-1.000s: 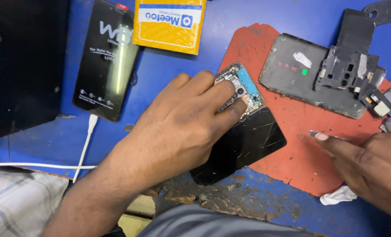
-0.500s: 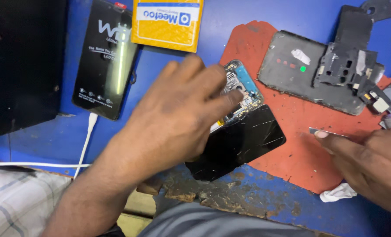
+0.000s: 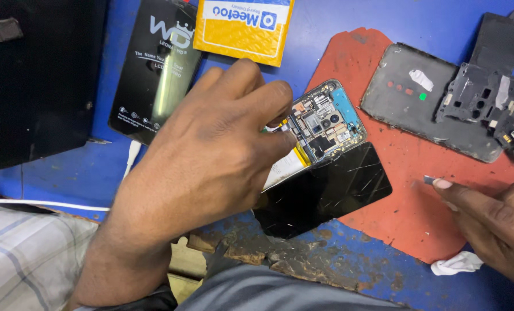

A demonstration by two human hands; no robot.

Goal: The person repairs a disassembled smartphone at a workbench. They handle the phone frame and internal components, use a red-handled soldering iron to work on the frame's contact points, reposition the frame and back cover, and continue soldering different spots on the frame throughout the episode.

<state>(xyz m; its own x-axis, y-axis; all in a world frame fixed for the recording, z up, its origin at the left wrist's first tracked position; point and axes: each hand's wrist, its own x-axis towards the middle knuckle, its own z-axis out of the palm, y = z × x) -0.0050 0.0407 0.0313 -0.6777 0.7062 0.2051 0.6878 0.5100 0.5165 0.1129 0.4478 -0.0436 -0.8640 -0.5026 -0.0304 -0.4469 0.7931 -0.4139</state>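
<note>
We're pinching at the opened phone (image 3: 326, 124) with our left hand (image 3: 211, 167), fingers pressed together on its board, over the red mat (image 3: 407, 167). Our right hand (image 3: 493, 222) is pinching a small tool (image 3: 429, 180). We're judging gentle lifting best; the cracked screen (image 3: 326, 193) is overhanging the tabletop (image 3: 337, 253) edge.

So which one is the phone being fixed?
Find the red mat on the blue table. At its left edge, under the left hand, lies the opened phone. Unlike the grey back cover nearby, it shows circuit boards, above a cracked black screen.
</note>
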